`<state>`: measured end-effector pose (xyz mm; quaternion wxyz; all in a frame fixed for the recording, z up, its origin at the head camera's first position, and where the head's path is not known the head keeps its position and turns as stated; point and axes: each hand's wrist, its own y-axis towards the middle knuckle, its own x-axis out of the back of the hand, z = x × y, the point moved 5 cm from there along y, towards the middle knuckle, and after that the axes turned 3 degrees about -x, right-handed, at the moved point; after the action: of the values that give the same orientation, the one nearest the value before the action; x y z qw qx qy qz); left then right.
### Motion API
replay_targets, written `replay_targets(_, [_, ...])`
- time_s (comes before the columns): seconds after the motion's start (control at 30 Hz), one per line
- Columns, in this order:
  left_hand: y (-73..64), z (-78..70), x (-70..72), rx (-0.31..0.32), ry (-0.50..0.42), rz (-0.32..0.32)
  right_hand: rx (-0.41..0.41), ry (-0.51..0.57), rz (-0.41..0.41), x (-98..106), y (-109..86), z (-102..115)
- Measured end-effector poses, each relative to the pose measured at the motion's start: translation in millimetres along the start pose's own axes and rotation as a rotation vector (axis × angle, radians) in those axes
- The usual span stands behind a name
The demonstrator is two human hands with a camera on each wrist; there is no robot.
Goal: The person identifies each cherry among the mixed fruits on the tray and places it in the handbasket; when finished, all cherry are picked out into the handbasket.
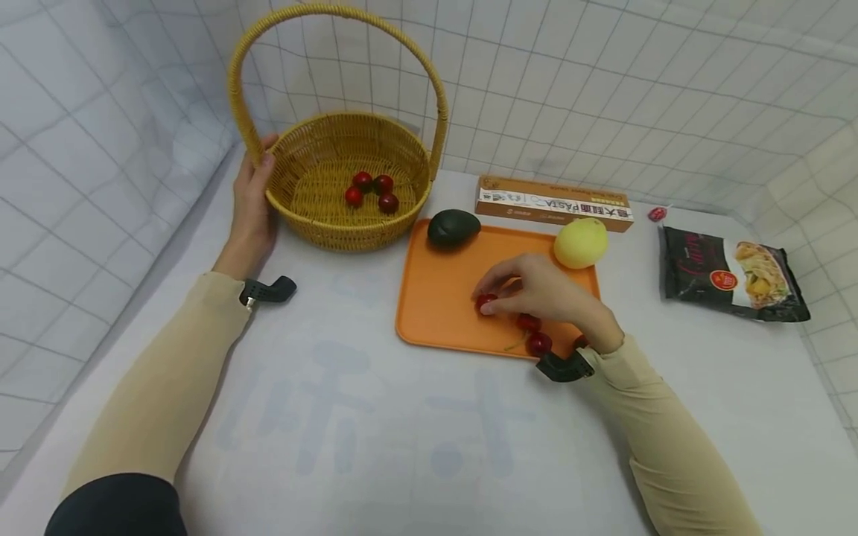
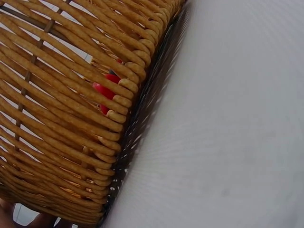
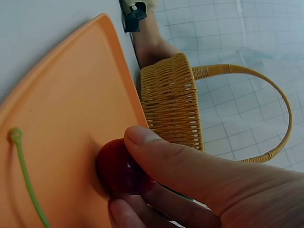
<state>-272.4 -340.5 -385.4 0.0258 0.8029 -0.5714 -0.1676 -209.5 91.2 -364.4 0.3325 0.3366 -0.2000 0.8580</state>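
Note:
My left hand (image 1: 253,205) grips the left side of the yellow wicker basket (image 1: 335,237), thumb at the rim beside the tall handle. Several cherries (image 1: 387,202) lie on the basket floor. Over the orange tray (image 1: 436,316), my right hand (image 1: 541,286) pinches a dark red cherry (image 3: 118,166) between thumb and fingers, close to the tray surface. Below that hand, more cherries (image 1: 538,343) lie on the tray, partly hidden by hand and wrist. A green stem (image 3: 26,175) shows in the right wrist view.
A dark green avocado (image 1: 452,228) sits at the tray's back left corner, a yellow fruit (image 1: 580,243) at its back right. Behind stands a pasta box (image 1: 553,202). To the right are a small red item (image 1: 658,214) and a black food packet (image 1: 731,275).

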Motion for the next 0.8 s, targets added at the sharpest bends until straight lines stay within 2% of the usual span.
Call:
replay_targets(0.17, [1.3,1.1,-3.0,-0.008,-0.023,-0.008,0.006,-0.009,-0.021,2.7,-0.2,1.3])
replay_targets(0.5, [-0.5,6.7,-2.1,0.003,-0.025,-0.002,-0.029,0.069,-0.056,1.7,-1.6,-3.4])
replay_targets(0.8, [0.6,3.8,0.1,0.002,-0.027,0.001,-0.035,0.114,-0.072,-0.3,2.9,-4.4])
